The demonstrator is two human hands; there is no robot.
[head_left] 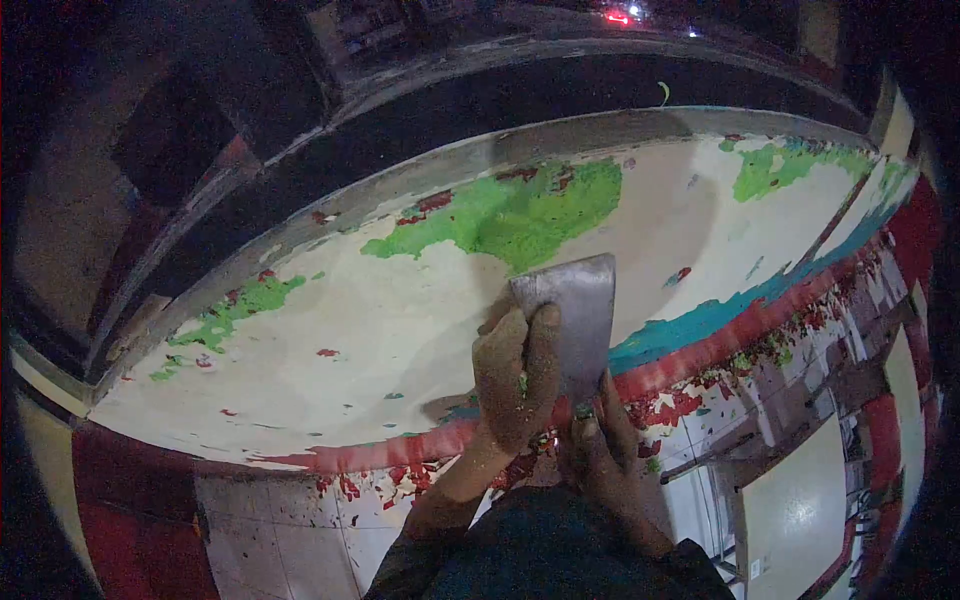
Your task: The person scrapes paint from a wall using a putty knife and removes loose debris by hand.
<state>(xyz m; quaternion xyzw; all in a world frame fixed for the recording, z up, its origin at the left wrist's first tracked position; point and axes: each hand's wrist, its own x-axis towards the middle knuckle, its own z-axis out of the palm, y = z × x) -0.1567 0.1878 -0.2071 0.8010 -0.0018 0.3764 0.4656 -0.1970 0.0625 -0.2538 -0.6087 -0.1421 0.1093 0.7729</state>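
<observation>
While the left hand (520, 365) pinches the left edge of the scraper (580, 320), the right hand (600, 440) is closed round its lower end; handle mostly hidden by the fingers. Both hands close together, low in the middle of the view, neither spread. Blade broad, grey, tilted slightly, its wide edge uppermost, over the lower tip of the large green patch (540, 210) on the wall (400, 310). Contact between edge and wall: cannot tell.

Wall mostly off-white. Second green patch (800, 170) to the right, smaller one (240, 310) to the left, red specks along their borders. Teal strip (650, 343) low on the right side, red band (400, 452) just beneath. Flakes (670, 408), chiefly red, some green, scattered over the floor (270, 540) near the wall foot.

Grey ledge (440, 170) along the wall top; a pale green sliver (664, 93) stands up from its far side. Beyond, darkness, with red and white lights (617, 17). Pale panel (800, 510) at lower right, glossy, well apart from the hands.
</observation>
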